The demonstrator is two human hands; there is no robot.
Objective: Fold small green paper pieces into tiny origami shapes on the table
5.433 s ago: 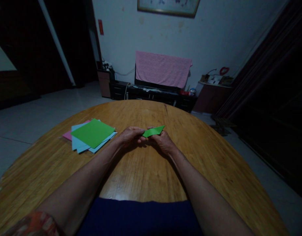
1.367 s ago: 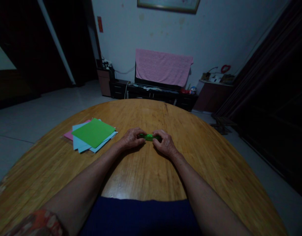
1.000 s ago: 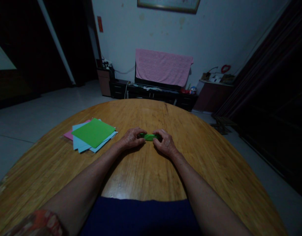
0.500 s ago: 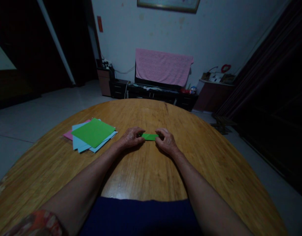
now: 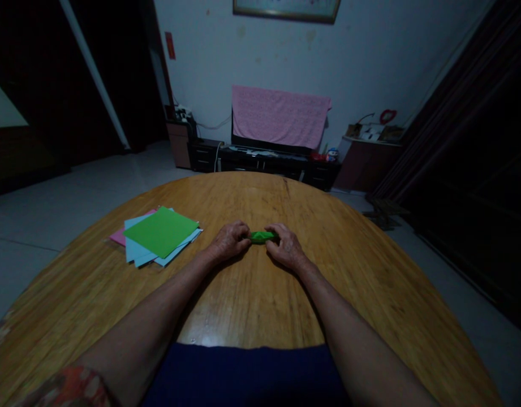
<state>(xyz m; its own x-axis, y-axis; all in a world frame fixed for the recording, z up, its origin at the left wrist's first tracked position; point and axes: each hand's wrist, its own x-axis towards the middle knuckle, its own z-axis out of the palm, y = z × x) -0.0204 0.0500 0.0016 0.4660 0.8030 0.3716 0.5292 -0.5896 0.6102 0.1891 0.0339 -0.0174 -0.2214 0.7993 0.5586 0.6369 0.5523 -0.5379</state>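
No legible text or numbers, red paper strip (image 5: pixel 170 45) on the wall, any marks too small to read

We see a bright green folded paper (image 5: pixel 263 237) at twelve o'clock on a honey-brown streaked wooden table (image 5: pixel 252 299), green, pale blue and pink sheets (image 5: pixel 158 234) at eleven, and a speckled pink towel (image 5: pixel 280 114) far off at twelve

Wooden table (image 5: pixel 252 299) passable beyond and right of the right hand (image 5: pixel 287 247), folded green paper (image 5: pixel 263 237) pinched between both hands, stack of coloured paper sheets (image 5: pixel 160 232) obstructing just beside the left hand (image 5: pixel 229 241);
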